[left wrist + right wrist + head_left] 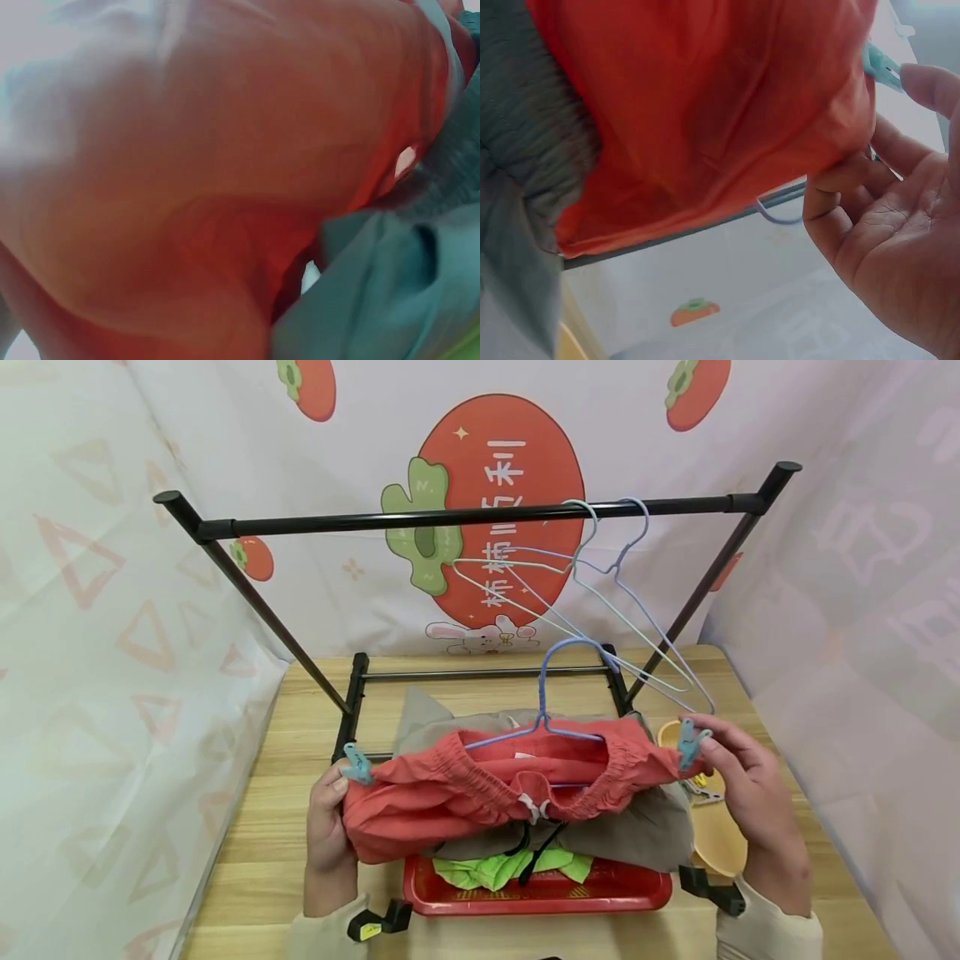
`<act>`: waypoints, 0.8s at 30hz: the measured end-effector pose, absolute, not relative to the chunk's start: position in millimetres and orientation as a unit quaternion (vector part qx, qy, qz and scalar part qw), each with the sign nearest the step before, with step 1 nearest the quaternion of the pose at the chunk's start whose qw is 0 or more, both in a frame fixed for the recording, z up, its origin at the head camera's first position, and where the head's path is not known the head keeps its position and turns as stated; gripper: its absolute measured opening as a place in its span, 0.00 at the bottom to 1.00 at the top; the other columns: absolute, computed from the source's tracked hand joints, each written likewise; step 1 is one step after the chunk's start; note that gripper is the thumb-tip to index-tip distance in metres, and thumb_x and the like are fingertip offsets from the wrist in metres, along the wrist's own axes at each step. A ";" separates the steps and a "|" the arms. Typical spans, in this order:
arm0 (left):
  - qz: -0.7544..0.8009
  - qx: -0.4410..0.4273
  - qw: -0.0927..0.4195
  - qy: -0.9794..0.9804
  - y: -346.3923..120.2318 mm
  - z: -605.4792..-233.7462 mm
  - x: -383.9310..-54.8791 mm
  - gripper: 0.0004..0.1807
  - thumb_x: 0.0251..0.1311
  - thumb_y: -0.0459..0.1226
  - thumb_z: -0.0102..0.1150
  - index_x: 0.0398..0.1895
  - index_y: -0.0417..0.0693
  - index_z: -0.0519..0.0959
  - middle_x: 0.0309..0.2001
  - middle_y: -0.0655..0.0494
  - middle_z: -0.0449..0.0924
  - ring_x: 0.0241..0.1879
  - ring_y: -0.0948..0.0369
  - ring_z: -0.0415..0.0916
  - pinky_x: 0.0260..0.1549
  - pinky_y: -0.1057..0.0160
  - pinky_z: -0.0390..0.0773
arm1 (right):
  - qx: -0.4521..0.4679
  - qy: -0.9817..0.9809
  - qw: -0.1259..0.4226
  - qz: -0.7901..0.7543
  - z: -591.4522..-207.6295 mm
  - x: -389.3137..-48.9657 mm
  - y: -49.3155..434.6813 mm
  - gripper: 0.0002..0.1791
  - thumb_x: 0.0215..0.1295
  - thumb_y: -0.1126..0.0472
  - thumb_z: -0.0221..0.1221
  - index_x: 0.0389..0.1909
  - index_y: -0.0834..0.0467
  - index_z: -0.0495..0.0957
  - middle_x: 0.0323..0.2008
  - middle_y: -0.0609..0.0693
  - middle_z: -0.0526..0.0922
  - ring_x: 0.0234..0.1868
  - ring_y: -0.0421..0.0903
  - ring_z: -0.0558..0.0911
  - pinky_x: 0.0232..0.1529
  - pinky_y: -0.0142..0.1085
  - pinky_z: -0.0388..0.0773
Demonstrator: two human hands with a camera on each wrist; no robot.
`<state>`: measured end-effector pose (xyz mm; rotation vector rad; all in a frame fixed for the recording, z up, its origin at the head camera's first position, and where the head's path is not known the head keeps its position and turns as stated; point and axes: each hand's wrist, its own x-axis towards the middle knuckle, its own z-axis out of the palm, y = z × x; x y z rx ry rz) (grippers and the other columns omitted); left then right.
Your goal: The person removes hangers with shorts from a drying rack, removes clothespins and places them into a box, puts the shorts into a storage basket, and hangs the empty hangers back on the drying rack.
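Red shorts with an elastic waistband and white drawstring hang on a blue hanger that stands inside the waist. A teal clothespin clips the waistband's left end, and a second clothespin clips its right end. My left hand grips the shorts at the left end, thumb close by the clothespin. At the other end my right hand pinches the right clothespin, its other fingers behind the fabric in the right wrist view. Red cloth fills most of the left wrist view.
Behind the shorts stands a black rack; a green hanger and a blue-purple hanger hang from its bar. Grey clothing lies over a red basket with bright green cloth. An orange bowl sits at right.
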<state>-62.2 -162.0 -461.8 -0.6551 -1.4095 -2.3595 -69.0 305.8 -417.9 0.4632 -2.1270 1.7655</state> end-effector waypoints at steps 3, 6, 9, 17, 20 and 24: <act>-0.828 -0.198 0.139 -0.506 -154.4 -464.3 -65.7 0.23 0.72 0.27 0.31 0.35 0.47 0.80 0.34 0.58 0.76 0.38 0.63 0.74 0.39 0.67 0.74 | 0.153 -0.712 0.187 0.660 -416.8 -65.1 308.9 0.17 0.74 0.78 0.47 0.57 0.73 0.77 0.37 0.50 0.82 0.32 0.42 0.77 0.34 0.26 0.75; -0.823 -0.167 0.130 -0.527 -147.5 -466.7 -67.8 0.20 0.75 0.28 0.34 0.34 0.47 0.79 0.32 0.59 0.76 0.35 0.64 0.74 0.34 0.69 0.74 | 0.154 -0.695 0.187 0.677 -418.4 -63.2 312.8 0.16 0.75 0.78 0.47 0.58 0.73 0.76 0.37 0.50 0.81 0.32 0.41 0.79 0.34 0.25 0.76; -0.813 -0.142 0.136 -0.548 -143.0 -468.0 -68.6 0.16 0.78 0.28 0.39 0.36 0.41 0.79 0.33 0.58 0.77 0.35 0.64 0.75 0.33 0.69 0.76 | 0.148 -0.685 0.182 0.690 -421.0 -61.9 315.3 0.15 0.75 0.77 0.47 0.57 0.74 0.76 0.36 0.51 0.82 0.30 0.40 0.82 0.33 0.26 0.78; -0.652 -0.137 0.221 -0.712 -142.2 -466.2 -67.4 0.08 0.70 0.21 0.55 0.45 0.29 0.83 0.42 0.44 0.83 0.41 0.62 0.83 0.40 0.70 0.81 | 0.087 -0.714 0.196 0.666 -429.4 -55.3 318.7 0.14 0.75 0.76 0.50 0.55 0.72 0.78 0.36 0.48 0.82 0.31 0.38 0.79 0.31 0.25 0.73; -0.561 -0.136 0.271 -0.770 -142.3 -464.7 -66.3 0.09 0.68 0.21 0.60 0.45 0.35 0.85 0.40 0.43 0.84 0.40 0.61 0.82 0.39 0.73 0.80 | 0.047 -0.739 0.194 0.644 -432.1 -52.7 317.8 0.13 0.75 0.74 0.51 0.55 0.71 0.78 0.37 0.47 0.82 0.33 0.39 0.78 0.33 0.25 0.73; -0.476 -0.133 0.317 -0.809 -140.3 -461.3 -64.6 0.08 0.65 0.22 0.63 0.43 0.38 0.86 0.39 0.46 0.85 0.35 0.61 0.81 0.36 0.75 0.78 | 0.031 -0.744 0.183 0.642 -436.1 -52.3 316.7 0.12 0.75 0.74 0.51 0.54 0.73 0.76 0.37 0.47 0.82 0.37 0.40 0.78 0.37 0.25 0.74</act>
